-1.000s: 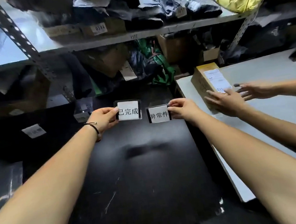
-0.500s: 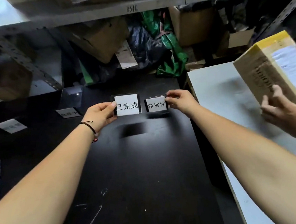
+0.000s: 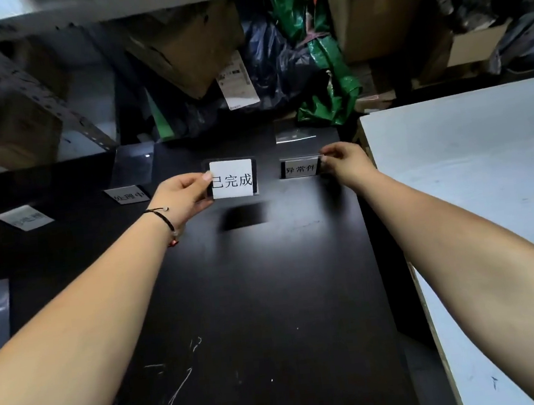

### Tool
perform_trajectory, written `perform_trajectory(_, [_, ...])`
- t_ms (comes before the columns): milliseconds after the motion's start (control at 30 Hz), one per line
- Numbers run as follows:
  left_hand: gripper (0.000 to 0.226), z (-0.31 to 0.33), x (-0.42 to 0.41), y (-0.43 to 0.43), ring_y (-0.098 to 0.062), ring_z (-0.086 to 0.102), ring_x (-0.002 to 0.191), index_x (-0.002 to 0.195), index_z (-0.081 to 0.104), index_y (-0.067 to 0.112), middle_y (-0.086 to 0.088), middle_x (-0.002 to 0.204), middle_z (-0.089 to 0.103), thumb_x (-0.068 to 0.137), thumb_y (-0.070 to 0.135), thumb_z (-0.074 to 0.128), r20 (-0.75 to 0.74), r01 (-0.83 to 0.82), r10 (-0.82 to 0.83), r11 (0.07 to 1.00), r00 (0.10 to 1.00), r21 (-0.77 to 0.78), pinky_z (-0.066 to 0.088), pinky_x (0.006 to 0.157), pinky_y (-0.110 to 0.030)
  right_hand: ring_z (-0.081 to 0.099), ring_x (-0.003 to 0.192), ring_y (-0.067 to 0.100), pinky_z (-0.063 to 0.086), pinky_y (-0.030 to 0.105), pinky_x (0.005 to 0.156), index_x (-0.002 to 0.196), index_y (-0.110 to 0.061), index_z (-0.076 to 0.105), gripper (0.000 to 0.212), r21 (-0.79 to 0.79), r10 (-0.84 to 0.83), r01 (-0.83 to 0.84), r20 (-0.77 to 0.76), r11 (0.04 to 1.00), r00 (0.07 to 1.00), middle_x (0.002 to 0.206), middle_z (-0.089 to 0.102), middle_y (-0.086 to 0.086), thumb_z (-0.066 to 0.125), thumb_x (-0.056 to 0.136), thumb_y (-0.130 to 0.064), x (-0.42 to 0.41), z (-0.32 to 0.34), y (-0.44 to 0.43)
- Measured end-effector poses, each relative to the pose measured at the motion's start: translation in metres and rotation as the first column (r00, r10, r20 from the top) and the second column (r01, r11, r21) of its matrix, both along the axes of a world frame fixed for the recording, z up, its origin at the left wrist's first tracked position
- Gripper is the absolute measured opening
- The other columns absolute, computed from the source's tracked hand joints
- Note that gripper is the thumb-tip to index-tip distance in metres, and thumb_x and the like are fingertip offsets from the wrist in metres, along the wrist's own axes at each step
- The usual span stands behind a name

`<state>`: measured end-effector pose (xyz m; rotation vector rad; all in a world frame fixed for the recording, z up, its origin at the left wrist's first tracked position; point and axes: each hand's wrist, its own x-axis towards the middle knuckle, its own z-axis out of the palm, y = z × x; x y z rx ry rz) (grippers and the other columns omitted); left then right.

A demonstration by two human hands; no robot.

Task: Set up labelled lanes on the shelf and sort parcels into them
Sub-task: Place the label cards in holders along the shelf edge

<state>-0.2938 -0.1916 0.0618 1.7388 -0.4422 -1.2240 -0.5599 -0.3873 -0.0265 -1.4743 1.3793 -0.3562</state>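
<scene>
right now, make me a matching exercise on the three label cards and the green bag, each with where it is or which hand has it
Things:
1. 已完成 card
2. 异常件 card
3. 处理中 card
4. green bag

Places or states:
a. lying untouched on the black surface
b. pinched at its top corner by the right hand
c. at the back, under the upper shelf
d. held above the surface by the left hand, with its shadow below it

Pairs: 1-d, 2-b, 3-a, 4-c

White table (image 3: 487, 179) beside dim perforated steel upright (image 3: 50, 99).
</scene>
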Motion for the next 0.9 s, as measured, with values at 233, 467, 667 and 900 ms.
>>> perform_trajectory(233, [0.015, 0.018, -0.003, 0.017, -0.012, 0.07, 0.091, 0.096, 0.069, 0.012, -0.007, 0.098, 0.073, 0.1, 0.021, 0.058, 0.008, -0.011, 0.012, 1.0, 1.0, -0.021, 0.058, 0.073, -0.017, 0.052, 0.129, 0.027, 0.041, 0.032, 0.101, 0.147, -0.012, 0.045, 0.058, -0.011, 0.029, -0.031, -0.19, 0.999, 0.981, 0.141, 0.054, 0.01, 0.066, 0.095, -0.027, -0.005, 0.039, 0.03])
perform_trajectory(467, [0.015, 0.055, 0.006, 0.065, -0.019, 0.065, 0.095, 0.09, 0.065, 0.013, -0.011, 0.099, 0.068, 0.101, 0.015, 0.055, 0.088, -0.018, 0.02, 1.0, 0.996, -0.023, 0.059, 0.068, -0.016, 0.06, 0.086, 0.025, 0.048, 0.035, 0.073, 0.114, -0.01, 0.063, 0.027, 0.202, 0.355, -0.3, -0.35, 0.932, 0.867, 0.103, 0.067, 0.013, 0.059, 0.097, -0.031, 0.006, 0.093, 0.104])
perform_trajectory(667, [0.015, 0.101, 0.025, 0.12, -0.021, 0.064, 0.095, 0.088, 0.067, 0.014, -0.015, 0.103, 0.067, 0.099, 0.015, 0.059, 0.184, 0.061, -0.044, 0.994, 0.982, -0.087, 0.057, 0.085, -0.03, 0.064, 0.081, 0.024, 0.048, 0.034, 0.067, 0.096, -0.017, 0.068, 0.013, 0.047, 0.336, -0.334, -0.185, 0.942, 0.923, 0.095, 0.07, 0.009, 0.06, 0.096, -0.027, 0.063, 0.162, 0.189])
perform_trajectory(900, [0.008, 0.16, 0.045, 0.198, -0.007, 0.064, 0.068, 0.103, 0.065, 0.005, -0.005, 0.086, 0.066, 0.097, 0.009, 0.062, 0.185, 0.085, -0.036, 0.961, 0.982, -0.263, 0.058, 0.061, -0.017, 0.063, 0.072, 0.014, 0.052, 0.026, 0.069, 0.101, -0.015, 0.062, 0.008, -0.08, 0.094, -0.075, 0.266, 0.994, 0.959, 0.087, 0.068, 0.005, 0.054, 0.102, -0.016, 0.121, 0.254, 0.291])
